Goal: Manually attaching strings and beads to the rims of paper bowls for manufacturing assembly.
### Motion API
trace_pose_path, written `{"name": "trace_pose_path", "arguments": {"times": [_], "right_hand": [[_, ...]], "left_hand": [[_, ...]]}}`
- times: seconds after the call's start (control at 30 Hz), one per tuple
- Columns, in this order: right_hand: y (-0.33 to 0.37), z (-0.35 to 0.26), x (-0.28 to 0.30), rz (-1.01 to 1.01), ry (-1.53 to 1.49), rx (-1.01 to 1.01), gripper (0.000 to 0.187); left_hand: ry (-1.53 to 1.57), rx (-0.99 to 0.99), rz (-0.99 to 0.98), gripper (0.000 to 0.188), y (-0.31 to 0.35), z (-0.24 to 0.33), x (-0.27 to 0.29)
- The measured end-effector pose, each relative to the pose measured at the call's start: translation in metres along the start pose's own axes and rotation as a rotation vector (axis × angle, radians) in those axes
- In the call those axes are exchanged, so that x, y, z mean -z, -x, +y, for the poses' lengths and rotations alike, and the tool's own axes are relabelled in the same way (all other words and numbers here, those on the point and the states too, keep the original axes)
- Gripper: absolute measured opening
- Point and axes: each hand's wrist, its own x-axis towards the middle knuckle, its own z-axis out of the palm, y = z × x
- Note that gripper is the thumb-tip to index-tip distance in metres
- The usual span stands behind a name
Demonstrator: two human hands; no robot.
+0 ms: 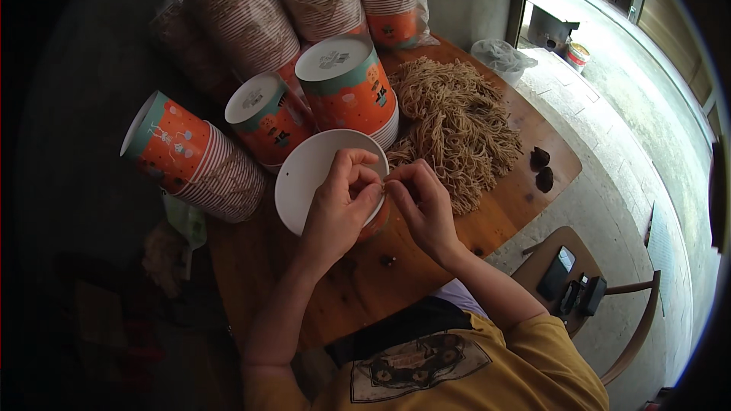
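In front of me on the wooden table, a wide paper cup (304, 179) stands tilted with its white inside showing; a small dark spot is on its inner wall. My left hand (346, 202) is over the cup, thumb and fingers closed in a pinch by the right rim. Fingertip to fingertip with it, my right hand (425, 209) pinches at the same spot just outside the rim. Whatever lies between the fingertips is too small to make out. Right behind my right hand spreads a large heap of tan, tangled strands (457, 125), like string or noodles.
Upside-down stacks of orange and teal paper cups (346, 80) crowd behind the cup, with a leaning stack (179, 144) at left and plastic-wrapped stacks (244, 15) farther back. Two dark pieces (542, 169) lie near the table's right edge. A chair (567, 251) holds a phone (557, 272).
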Motion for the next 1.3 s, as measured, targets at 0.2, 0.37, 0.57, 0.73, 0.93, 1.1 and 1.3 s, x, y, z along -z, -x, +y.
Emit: {"name": "trace_pose_path", "arguments": {"times": [0.2,0.37,0.57,0.73,0.93,1.1,1.3], "right_hand": [[0.002,0.004,-0.005,0.033,-0.033,0.033,0.006],[0.007,0.006,-0.007,0.061,-0.055,0.037,0.006],[0.008,0.009,-0.011,0.077,-0.059,0.037,0.006],[0.009,0.009,-0.011,0.087,-0.051,0.064,0.007],[0.016,0.013,-0.012,0.105,-0.039,0.085,0.012],[0.014,0.015,-0.012,0.116,-0.025,0.134,0.016],[0.013,0.012,-0.007,0.092,0.071,0.189,0.017]], "left_hand": [[0.007,0.02,0.011,0.035,0.001,0.001,0.0],[0.026,0.045,0.04,0.028,0.001,-0.003,-0.001],[-0.016,0.047,0.047,0.02,0.005,-0.003,-0.003],[-0.011,0.072,0.037,0.016,0.004,-0.006,-0.003],[-0.039,0.05,0.087,0.015,0.004,-0.004,-0.006],[-0.042,0.047,0.087,0.015,0.002,-0.004,-0.004],[-0.037,0.052,0.06,0.01,0.003,-0.006,-0.003]]}}
